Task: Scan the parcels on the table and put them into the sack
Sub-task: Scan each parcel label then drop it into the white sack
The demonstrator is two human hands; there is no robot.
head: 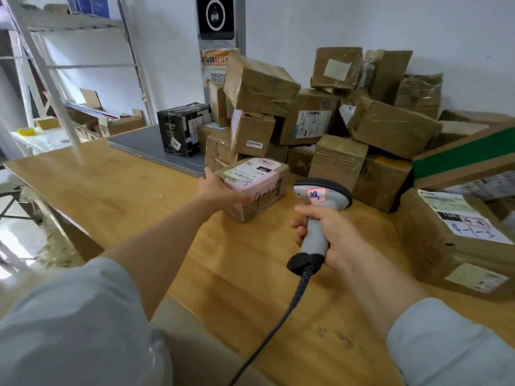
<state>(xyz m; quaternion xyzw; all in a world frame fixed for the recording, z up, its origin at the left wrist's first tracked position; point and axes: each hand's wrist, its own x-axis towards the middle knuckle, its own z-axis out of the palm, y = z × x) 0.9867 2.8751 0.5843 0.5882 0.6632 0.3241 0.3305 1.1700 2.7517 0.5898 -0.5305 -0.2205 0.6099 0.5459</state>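
Two bare hands work over a pale wooden table, seen from a head-worn camera looking down. At far left stands a white metal shelf rack, with a flat grey mat and a glossy black box beyond the bare planks. The left hand reaches forward and grips the near left end of a small cardboard parcel, thumb up at its top edge, fingers curled along its side. The parcel sits on the table with one corner pointing toward the person. A smooth pink and white label covers its top, and handwritten digits mark its brown side. Just beside its right end, not touching, hovers the rounded dark head of a grey plastic scanner, its nose aimed away toward the back wall rather than down at the label. The right hand is wrapped firmly round the scanner's handle, and a black cable trails back toward the person. The label appears to lie left of and below the scanner's nose, so the scan likely needs the nose swung left and tipped down, or the parcel drawn under it. The left hand is the nearer one for lifting. Behind and to the right, a jumbled pile of taped, creased cardboard boxes rests against the wall, and a large box sits at the right edge. No sack is in view.
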